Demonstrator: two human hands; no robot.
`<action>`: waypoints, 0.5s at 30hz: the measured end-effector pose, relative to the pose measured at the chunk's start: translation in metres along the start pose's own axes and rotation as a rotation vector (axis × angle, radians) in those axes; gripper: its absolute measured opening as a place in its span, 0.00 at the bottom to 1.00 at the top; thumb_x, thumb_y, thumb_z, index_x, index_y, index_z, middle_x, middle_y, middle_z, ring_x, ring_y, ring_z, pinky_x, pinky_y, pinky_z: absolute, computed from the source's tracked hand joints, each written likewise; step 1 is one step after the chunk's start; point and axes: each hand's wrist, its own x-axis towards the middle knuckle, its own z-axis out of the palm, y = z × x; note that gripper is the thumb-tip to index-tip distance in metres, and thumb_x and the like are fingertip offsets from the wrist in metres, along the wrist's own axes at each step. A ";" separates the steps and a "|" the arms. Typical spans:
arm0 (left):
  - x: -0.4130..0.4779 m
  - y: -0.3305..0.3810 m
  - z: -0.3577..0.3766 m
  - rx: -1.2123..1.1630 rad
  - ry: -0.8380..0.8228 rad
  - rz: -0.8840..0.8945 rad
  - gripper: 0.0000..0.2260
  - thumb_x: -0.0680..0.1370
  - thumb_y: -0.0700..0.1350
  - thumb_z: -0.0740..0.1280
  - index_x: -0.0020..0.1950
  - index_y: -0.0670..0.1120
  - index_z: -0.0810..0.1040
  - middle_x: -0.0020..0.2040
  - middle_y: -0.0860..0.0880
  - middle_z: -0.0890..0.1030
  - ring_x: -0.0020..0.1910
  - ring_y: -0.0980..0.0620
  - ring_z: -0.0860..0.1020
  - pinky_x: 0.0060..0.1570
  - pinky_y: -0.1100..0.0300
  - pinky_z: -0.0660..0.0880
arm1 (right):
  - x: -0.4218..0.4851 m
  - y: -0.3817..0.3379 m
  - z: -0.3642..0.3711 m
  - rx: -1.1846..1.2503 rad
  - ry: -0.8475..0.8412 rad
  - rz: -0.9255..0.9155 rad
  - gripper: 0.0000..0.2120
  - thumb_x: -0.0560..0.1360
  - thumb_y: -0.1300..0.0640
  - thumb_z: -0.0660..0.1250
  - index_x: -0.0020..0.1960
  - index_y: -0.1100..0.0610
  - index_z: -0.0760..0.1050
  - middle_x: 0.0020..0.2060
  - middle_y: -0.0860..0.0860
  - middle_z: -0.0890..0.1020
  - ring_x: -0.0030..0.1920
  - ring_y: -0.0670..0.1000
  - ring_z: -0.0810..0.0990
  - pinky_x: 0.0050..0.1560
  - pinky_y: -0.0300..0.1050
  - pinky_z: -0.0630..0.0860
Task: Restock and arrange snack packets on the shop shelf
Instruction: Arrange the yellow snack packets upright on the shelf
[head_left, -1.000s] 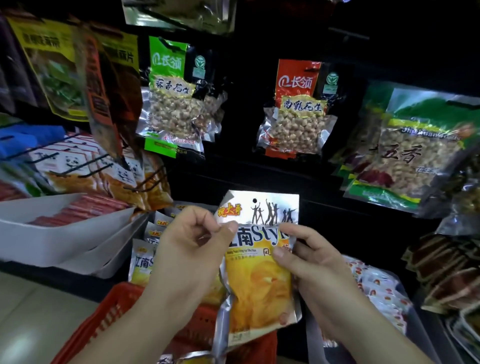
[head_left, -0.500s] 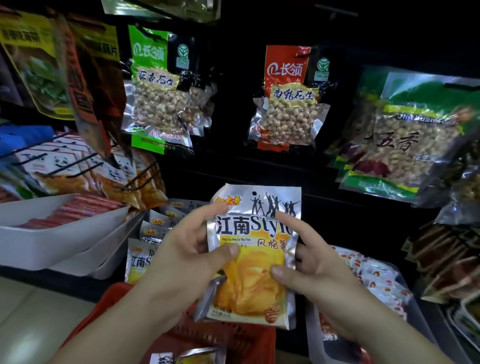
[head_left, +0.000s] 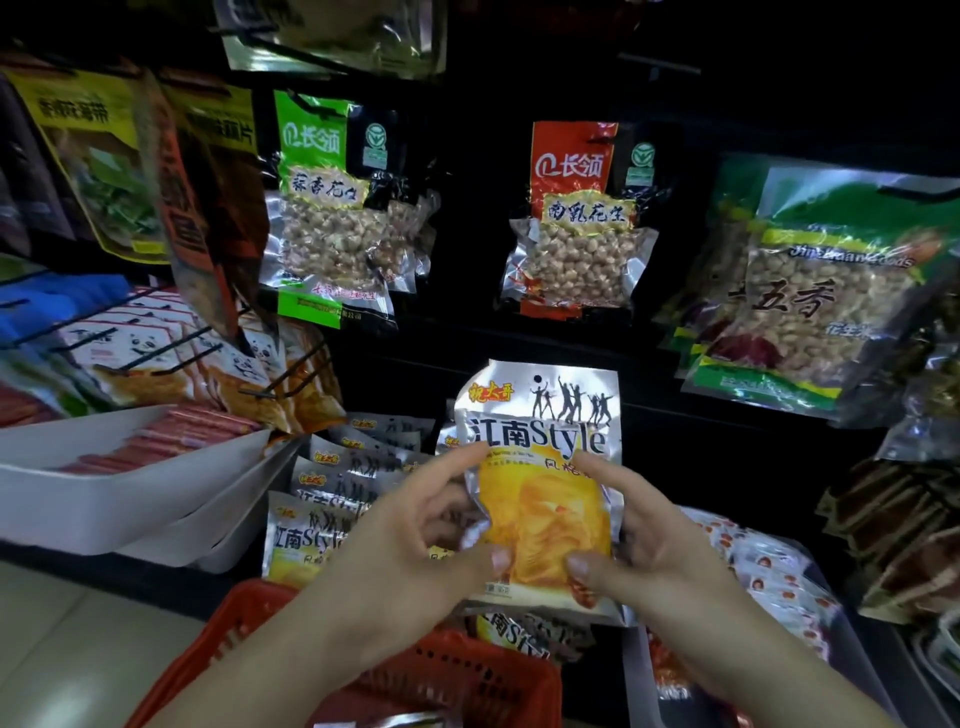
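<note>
Now left hand & right hand fingers pinch snack pkt sides; upright, long axis vertical.

Up front, the silver-and-yellow packet reads "江南Style" in big blue letters, with "风格" under it. The stocked packets just left of it carry the same "江南Style". Above, the green peanut packet says "长领" and "蒜香花生". The red peanut packet says "长领" and "南乳花生". The big green packet shows "五香".
</note>
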 end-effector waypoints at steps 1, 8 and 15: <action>0.001 -0.001 -0.002 0.010 -0.034 -0.005 0.39 0.74 0.47 0.80 0.74 0.74 0.63 0.61 0.66 0.81 0.63 0.60 0.80 0.66 0.51 0.77 | 0.000 0.001 0.000 -0.001 0.020 -0.003 0.35 0.70 0.63 0.76 0.71 0.38 0.74 0.66 0.46 0.82 0.61 0.51 0.84 0.57 0.48 0.84; -0.002 -0.001 -0.006 -0.047 -0.022 0.031 0.40 0.74 0.45 0.79 0.75 0.73 0.63 0.59 0.73 0.79 0.60 0.69 0.78 0.52 0.69 0.78 | -0.001 0.008 -0.008 0.049 -0.054 0.008 0.39 0.70 0.65 0.81 0.73 0.39 0.73 0.70 0.43 0.78 0.69 0.48 0.78 0.59 0.45 0.82; -0.005 -0.003 0.000 -0.030 0.041 0.047 0.39 0.70 0.45 0.82 0.70 0.76 0.69 0.69 0.68 0.75 0.66 0.70 0.72 0.69 0.61 0.72 | 0.000 0.009 -0.006 -0.167 0.080 -0.038 0.31 0.72 0.59 0.78 0.68 0.34 0.76 0.68 0.36 0.78 0.65 0.42 0.80 0.54 0.39 0.82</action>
